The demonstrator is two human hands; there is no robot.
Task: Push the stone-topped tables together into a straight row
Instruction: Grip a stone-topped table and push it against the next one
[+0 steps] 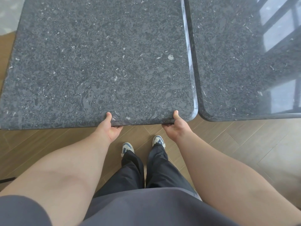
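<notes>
A dark speckled stone-topped table fills the left and middle of the view. A second stone-topped table stands to its right, separated by a thin gap that runs up the frame. Their near edges are almost level, the left one a little nearer to me. My left hand grips the left table's near edge, thumb on top and fingers curled underneath. My right hand grips the same edge close to its rounded right corner, thumb on top, fingers under the slab.
Wooden herringbone floor lies below the tables. My feet in blue and white shoes stand just short of the left table's edge. A window's reflection shows on the right tabletop. Pale flooring shows at the far left.
</notes>
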